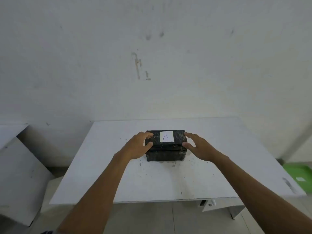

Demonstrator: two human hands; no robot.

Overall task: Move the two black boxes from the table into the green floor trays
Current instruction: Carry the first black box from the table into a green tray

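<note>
Two black boxes are stacked in the middle of the white table (168,181). The upper black box (178,138) carries a white label with the letter A on its top. The lower black box (165,156) shows only its front face. My left hand (137,146) clasps the left end of the upper box, fingers on top and thumb on the front. At the box's right end my right hand (198,147) has its fingers spread, with the fingertips at the corner. One green floor tray (299,173) lies on the floor to the right of the table.
A marked white wall stands right behind the table. A grey-white panel (18,174) leans on the floor at the left. The table's white bracket and leg (224,206) show under its front right edge. Tiled floor lies in front.
</note>
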